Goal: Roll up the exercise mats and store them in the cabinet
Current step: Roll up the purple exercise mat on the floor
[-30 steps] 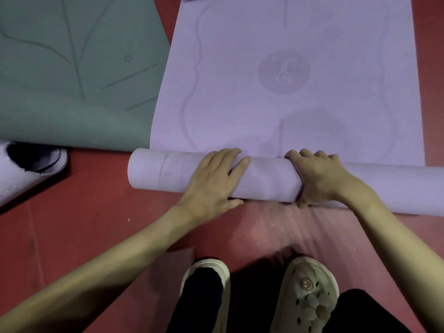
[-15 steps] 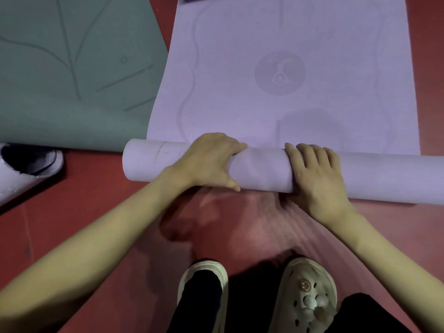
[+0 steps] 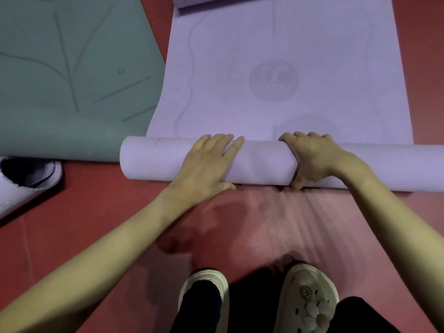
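A lilac exercise mat (image 3: 283, 75) lies on the red floor, its near end wound into a thick roll (image 3: 153, 158) that runs across the view. My left hand (image 3: 206, 162) lies flat on top of the roll with straight fingers. My right hand (image 3: 312, 157) grips the roll just to the right, fingers curled over its far side and thumb under the near side. A green mat (image 3: 60, 80) with a leaf line pattern lies spread flat on the left, its edge under the lilac mat.
A white shoe (image 3: 26, 181) sits on the floor at the left edge. My two feet in pale clogs (image 3: 310, 299) stand just behind the roll. Another lilac roll end (image 3: 204, 2) shows at the top. Red floor (image 3: 84, 212) surrounds the mats.
The roll has turned a little further up the mat. My left hand went from curled over the roll to flat on top; my right hand went from flat to gripping.
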{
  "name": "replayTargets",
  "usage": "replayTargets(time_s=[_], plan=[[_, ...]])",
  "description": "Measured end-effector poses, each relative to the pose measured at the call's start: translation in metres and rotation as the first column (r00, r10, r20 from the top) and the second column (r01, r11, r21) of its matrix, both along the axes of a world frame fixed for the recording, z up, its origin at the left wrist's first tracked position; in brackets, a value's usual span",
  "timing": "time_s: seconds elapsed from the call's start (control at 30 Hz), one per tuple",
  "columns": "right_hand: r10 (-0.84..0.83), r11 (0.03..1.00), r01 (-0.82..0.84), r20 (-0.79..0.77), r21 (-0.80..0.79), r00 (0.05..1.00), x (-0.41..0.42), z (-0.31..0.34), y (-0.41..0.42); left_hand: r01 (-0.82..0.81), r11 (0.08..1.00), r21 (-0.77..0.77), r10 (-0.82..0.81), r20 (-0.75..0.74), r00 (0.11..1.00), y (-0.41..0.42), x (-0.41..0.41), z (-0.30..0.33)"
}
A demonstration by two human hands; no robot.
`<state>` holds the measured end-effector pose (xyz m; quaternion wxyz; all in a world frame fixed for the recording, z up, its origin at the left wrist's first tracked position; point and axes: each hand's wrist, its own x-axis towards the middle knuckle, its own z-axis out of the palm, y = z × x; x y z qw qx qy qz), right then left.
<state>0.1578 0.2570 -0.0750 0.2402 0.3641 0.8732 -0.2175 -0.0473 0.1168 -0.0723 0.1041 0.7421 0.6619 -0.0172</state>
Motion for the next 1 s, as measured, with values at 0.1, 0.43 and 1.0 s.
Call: replayTargets(time_s=[0.1, 0.43, 1.0], plan=[[0.002, 1.0, -0.002, -0.004, -0.014, 1.0, -0.001, 0.001, 0.002, -0.007, 0.999, -0.047, 0.011, 0.089, 0.996, 0.01, -0.007, -0.001], [0.065, 0.897, 0.09, -0.332, 0.432, 0.941, 0.025, -0.026, -0.034, 0.001, 0.962, -0.273, 0.041, 0.15, 0.988, 0.054, -0.023, 0.018], [0.042, 0.991, -0.029, -0.096, 0.133, 0.994, -0.006, -0.005, 0.032, 0.035, 0.998, 0.047, -0.029, -0.124, 0.992, 0.045, -0.013, 0.0]])
